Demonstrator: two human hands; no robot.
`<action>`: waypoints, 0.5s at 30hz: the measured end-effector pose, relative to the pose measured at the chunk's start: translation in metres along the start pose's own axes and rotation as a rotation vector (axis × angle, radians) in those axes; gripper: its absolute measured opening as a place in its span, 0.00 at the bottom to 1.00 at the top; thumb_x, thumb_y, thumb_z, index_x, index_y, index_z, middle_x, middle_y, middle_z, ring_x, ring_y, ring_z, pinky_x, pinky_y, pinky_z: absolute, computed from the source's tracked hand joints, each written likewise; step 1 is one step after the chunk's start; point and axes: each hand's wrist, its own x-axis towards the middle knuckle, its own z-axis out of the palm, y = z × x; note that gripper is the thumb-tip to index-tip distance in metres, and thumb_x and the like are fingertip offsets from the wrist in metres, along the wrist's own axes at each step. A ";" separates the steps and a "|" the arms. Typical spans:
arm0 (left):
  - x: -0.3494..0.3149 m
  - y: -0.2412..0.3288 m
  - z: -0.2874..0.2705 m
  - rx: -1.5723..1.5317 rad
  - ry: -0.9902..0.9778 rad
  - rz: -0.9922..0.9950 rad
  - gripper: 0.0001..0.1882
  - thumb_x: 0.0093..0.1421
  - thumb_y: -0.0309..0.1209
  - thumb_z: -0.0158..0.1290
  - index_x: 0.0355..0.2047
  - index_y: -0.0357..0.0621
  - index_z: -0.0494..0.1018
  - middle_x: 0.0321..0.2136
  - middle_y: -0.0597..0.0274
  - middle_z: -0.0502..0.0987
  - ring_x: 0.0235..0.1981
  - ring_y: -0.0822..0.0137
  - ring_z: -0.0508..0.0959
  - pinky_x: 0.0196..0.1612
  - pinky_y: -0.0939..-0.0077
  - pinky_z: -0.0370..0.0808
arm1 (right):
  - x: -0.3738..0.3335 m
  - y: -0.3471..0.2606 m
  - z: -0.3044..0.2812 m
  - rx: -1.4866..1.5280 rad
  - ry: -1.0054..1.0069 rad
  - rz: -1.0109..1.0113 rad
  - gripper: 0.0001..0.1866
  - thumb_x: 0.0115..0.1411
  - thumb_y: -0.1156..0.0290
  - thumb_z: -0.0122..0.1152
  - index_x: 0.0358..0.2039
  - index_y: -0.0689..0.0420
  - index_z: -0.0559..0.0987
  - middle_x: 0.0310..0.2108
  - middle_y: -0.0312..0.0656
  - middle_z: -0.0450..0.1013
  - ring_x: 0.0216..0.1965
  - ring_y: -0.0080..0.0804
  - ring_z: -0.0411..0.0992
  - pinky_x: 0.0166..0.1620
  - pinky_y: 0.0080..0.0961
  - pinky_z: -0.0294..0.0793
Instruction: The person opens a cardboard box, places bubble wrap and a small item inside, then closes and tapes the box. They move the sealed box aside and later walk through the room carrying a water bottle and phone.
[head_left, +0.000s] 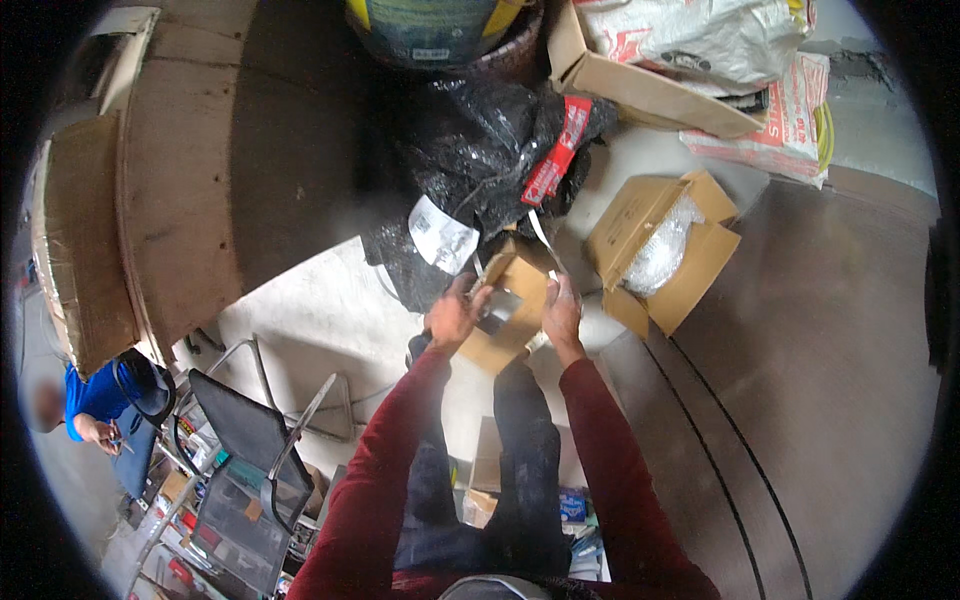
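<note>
Both of my hands are at a small open cardboard box (510, 335) held in front of my legs. My left hand (456, 314) is closed on the box's left edge, near a raised flap. On the opposite side my right hand (563, 314) is closed at the box's right edge. A thin white strip (542, 238) rises from my right fingertips; whether it is a flap's edge or a separate piece, I cannot tell. Inside the box is a greyish patch, too blurred to name. Just beyond lies a black plastic bag (470, 130) with a white paper label (442, 235) on it.
To the right stands an open carton (625, 225) with bubble wrap (665, 250) inside. Sacks (690, 40), a carton and a large bucket (430, 35) fill the back. At left are a black mesh chair (245, 430), leaning boards and a person in blue (95, 400). Black cables (715, 430) cross the right floor.
</note>
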 end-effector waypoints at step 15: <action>-0.005 -0.035 -0.027 -0.103 -0.356 -0.101 0.20 0.57 0.47 0.57 0.41 0.44 0.77 0.25 0.49 0.79 0.25 0.52 0.79 0.30 0.61 0.73 | 0.084 -0.042 -0.116 0.340 0.084 -0.067 0.11 0.62 0.71 0.50 0.40 0.63 0.75 0.23 0.39 0.71 0.26 0.27 0.68 0.34 0.26 0.69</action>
